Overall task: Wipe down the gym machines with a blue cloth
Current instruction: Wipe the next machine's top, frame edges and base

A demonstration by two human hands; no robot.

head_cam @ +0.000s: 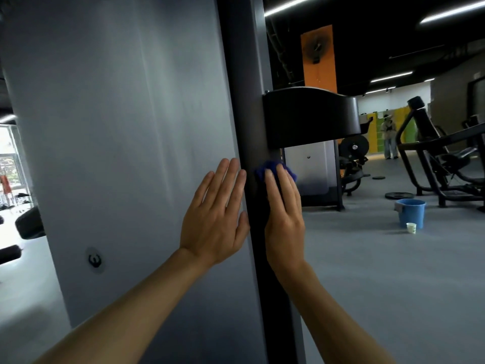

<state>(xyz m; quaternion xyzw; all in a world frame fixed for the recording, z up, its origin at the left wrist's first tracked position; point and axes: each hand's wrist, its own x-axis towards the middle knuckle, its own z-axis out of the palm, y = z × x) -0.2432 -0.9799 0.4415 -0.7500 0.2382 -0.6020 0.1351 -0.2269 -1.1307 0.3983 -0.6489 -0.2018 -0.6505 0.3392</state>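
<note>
Cloth: I see the blue cloth [275, 171] on the dark post [252, 127], just under the black bracket [309, 115].
Right hand: my right hand [284, 219] presses it flat, fingers straight.
Left hand: my left hand [216, 219] lies spread on the grey panel [118, 127] at its right edge, holding nothing.
Handling: soft, light, likely to bunch; I'd keep the palm over its middle.

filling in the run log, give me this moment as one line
step: wiping machine upright | right hand: presses blue cloth flat on black post | left hand: flat on grey panel
</note>
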